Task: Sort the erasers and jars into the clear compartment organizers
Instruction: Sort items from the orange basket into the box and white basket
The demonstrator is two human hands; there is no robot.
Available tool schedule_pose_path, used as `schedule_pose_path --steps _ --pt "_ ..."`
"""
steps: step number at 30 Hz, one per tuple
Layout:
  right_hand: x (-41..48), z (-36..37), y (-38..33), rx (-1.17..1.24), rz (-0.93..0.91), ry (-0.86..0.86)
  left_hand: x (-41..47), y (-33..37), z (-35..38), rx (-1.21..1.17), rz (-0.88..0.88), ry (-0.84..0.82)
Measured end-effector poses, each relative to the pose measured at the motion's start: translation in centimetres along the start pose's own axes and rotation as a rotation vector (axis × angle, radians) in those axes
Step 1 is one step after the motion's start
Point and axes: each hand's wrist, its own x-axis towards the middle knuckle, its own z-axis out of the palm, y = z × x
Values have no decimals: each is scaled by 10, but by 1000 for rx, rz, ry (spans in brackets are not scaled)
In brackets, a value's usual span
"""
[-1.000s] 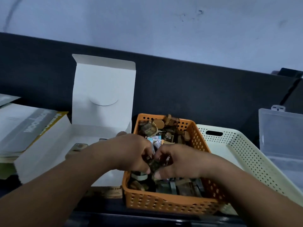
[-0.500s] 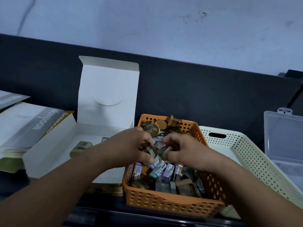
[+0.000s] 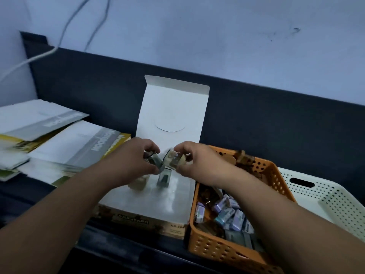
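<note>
grip check: left hand (image 3: pixel 134 161) curls round a dark jar (image 3: pixel 155 160), right hand (image 3: pixel 199 165) pinches a pale jar (image 3: pixel 174 160), both over the white box (image 3: pixel 169 202).

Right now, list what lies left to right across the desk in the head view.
stack of notebooks → open white box → orange basket → cream basket

dim, bluish light; motion blur, perhaps strongest left; wide-angle edges bend.

The dark bench (image 3: pixel 23 196) carries booklets (image 3: pixel 69 147) at left, then an open white box (image 3: pixel 150 202). An orange basket (image 3: pixel 217 252) and cream basket (image 3: pixel 335 204) follow.
</note>
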Motion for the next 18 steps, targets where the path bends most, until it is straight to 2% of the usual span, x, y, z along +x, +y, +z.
schedule_pose_path --steps 4,6,11,14,18 --pt "7 11 1 -52 2 -71 2 -16 7 90 -72 -37" --pt "2 4 7 -15 28 -47 2 -13 10 109 -74 -51" --pt "-32 -45 41 -27 121 60 1 23 28 118 146 -35" --pt "-62 -60 65 -186 214 -22 1 57 53 96 286 -133" --pt "-86 -56 89 -223 270 -161 2 91 93 129 409 -346"
